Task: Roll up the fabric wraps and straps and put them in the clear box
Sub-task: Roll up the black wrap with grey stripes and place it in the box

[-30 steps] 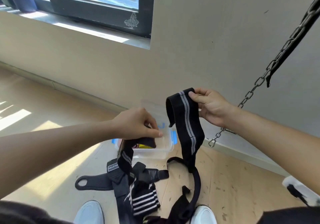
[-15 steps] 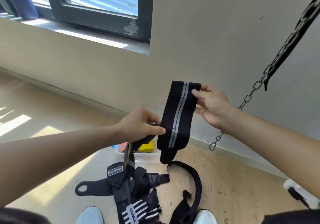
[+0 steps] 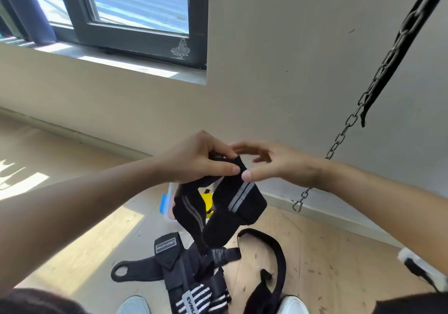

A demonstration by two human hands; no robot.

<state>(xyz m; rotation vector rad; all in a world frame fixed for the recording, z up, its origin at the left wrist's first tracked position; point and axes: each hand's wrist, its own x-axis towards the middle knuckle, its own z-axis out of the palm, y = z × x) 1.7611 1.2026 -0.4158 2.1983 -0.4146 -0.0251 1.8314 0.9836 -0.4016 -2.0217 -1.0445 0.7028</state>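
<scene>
In mid-air at the centre of the scene, above the floor [image 3: 327, 253], both hands meet at the top end of a black wrap [image 3: 240, 204] with grey stripes. The left hand [image 3: 194, 158] pinches that end between curled fingers and thumb. The right hand [image 3: 286, 165] has its thumb tip against the wrap's edge and its other fingers loosely spread, apparently off the cloth. The rest of the wrap hangs down in two folds towards the floor.

This looks like the start of rolling this wrap: the end is gathered but no tight coil shows. The next move calls for turning the pinched end over itself while the right hand feeds the hanging length in evenly.

The clear box [image 3: 169, 199] sits on the floor just beyond the wrap, mostly hidden by it, with a blue clip and something yellow showing. Nearer, between two pale shoes [image 3: 132, 305], lies a tangled pile of straps [image 3: 194, 265] not yet rolled, with a long black loop [image 3: 274, 260] to its right. A chain [image 3: 339, 139] hangs at the right, close to the right forearm, and could catch a swinging wrap
</scene>
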